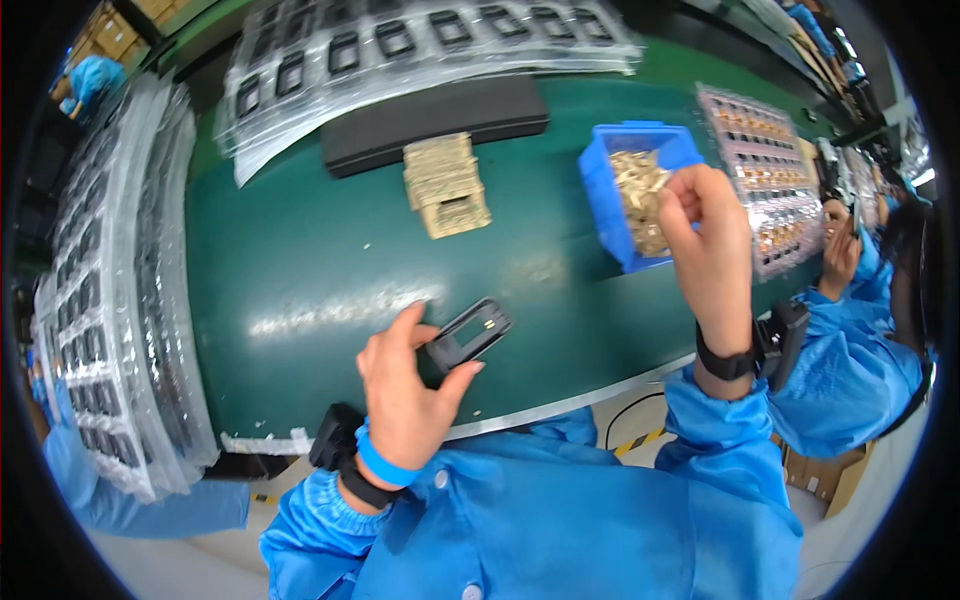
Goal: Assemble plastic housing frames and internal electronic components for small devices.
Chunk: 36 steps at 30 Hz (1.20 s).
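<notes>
My left hand [405, 385] grips a small black plastic housing [466, 338] by its edges, thumb on the near side and fingers on the far side. The housing has a rectangular opening and small gold-coloured contacts near its far end. It is tilted just above the green mat [330, 270]. My right hand [708, 215] is over the right side of a blue bin [605, 195], thumb and forefinger pinched together. Small brass-coloured metal pieces [637, 200] fill the bin. Whether a piece sits between those fingertips cannot be made out.
A stack of tan, worn-looking sheets [445, 185] lies before a long black box [435, 125]. Clear trays of black housings stand at the back [420, 40] and left [110, 290]. A pinkish tray [765, 170] lies right of the bin. A co-worker's blue sleeve [840, 370] is close on the right.
</notes>
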### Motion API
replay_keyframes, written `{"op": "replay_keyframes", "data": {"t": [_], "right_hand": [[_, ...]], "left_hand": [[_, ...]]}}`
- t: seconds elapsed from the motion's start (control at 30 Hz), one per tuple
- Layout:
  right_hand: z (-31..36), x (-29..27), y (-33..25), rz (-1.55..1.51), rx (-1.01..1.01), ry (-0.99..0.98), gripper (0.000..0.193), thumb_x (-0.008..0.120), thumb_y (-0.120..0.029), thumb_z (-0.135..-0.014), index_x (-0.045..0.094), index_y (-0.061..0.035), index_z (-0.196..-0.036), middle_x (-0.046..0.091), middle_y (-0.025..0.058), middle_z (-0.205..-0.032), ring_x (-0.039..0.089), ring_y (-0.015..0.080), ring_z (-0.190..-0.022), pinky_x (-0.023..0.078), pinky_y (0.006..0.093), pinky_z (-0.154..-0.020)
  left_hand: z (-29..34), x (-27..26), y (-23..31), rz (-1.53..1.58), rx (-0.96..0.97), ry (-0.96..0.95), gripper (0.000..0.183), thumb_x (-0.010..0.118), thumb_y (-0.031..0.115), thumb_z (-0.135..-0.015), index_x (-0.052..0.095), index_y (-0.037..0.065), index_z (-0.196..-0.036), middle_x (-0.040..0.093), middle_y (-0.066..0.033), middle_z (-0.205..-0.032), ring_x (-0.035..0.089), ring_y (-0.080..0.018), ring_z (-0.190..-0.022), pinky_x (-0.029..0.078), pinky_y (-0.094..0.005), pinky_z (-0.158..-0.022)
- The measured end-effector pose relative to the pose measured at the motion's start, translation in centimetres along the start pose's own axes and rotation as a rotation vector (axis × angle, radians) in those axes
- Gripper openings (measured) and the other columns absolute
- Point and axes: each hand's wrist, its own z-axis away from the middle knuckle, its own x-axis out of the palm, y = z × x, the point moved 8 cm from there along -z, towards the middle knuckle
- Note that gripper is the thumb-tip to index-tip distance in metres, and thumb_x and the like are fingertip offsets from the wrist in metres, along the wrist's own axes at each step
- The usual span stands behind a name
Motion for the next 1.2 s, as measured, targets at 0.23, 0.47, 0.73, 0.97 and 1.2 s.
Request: {"op": "replay_keyframes", "data": {"t": [0.23,0.47,0.73,0.97,1.2], "right_hand": [[-0.2,-0.6,1.4,-0.057,0.075,0.079,0.012,0.068,-0.003,-0.082,0.068,0.0024,-0.092,0.069,0.0145,-0.084,0.069,0.0224,-0.072,0.055,0.0311,-0.068],[-1.5,-0.3,3.3,-0.024,0.116,0.074,0.013,0.071,-0.004,-0.082,0.059,0.0023,-0.080,0.065,0.0114,-0.080,0.065,0.0166,-0.067,0.052,0.0286,-0.061],[5.9,5.5,-7.3,-0.131,-0.496,-0.366,0.031,0.065,0.003,-0.076,0.072,-0.0103,-0.103,0.056,0.0067,-0.087,0.056,0.0239,-0.079,0.046,0.0350,-0.070],[10.3,11.2,-8.4,0.017,-0.610,-0.545,0.033,0.064,-0.006,-0.077,0.074,-0.0201,-0.105,0.047,0.0026,-0.091,0.049,0.0205,-0.090,0.034,0.0365,-0.082],[9.2,11.9,-8.7,0.024,-0.714,-0.579,0.034,0.064,-0.009,-0.078,0.075,-0.0263,-0.104,0.046,0.0018,-0.091,0.049,0.0204,-0.091,0.033,0.0405,-0.085]], "left_hand": [[0.3,0.2,-0.8,0.056,-0.040,-0.031,0.089,0.087,0.003,-0.064,0.041,0.001,-0.140,0.065,-0.0104,-0.106,0.057,-0.0238,-0.096,0.045,-0.0366,-0.092],[-0.1,0.1,-0.6,0.044,-0.017,-0.036,0.088,0.087,0.004,-0.065,0.041,0.001,-0.140,0.065,-0.0106,-0.106,0.058,-0.0242,-0.096,0.046,-0.0367,-0.092],[-0.1,0.3,-1.1,0.083,-0.037,-0.001,0.092,0.088,0.005,-0.064,0.039,0.004,-0.142,0.067,-0.0096,-0.103,0.061,-0.0243,-0.095,0.049,-0.0358,-0.088],[-0.2,0.3,-0.9,0.099,-0.061,-0.015,0.093,0.088,0.005,-0.065,0.038,0.005,-0.143,0.067,-0.0093,-0.104,0.062,-0.0251,-0.096,0.047,-0.0375,-0.091],[-0.5,0.2,-1.1,0.104,-0.068,-0.036,0.096,0.089,0.006,-0.064,0.037,0.004,-0.144,0.068,-0.0103,-0.101,0.063,-0.0267,-0.099,0.048,-0.0381,-0.092]]}}
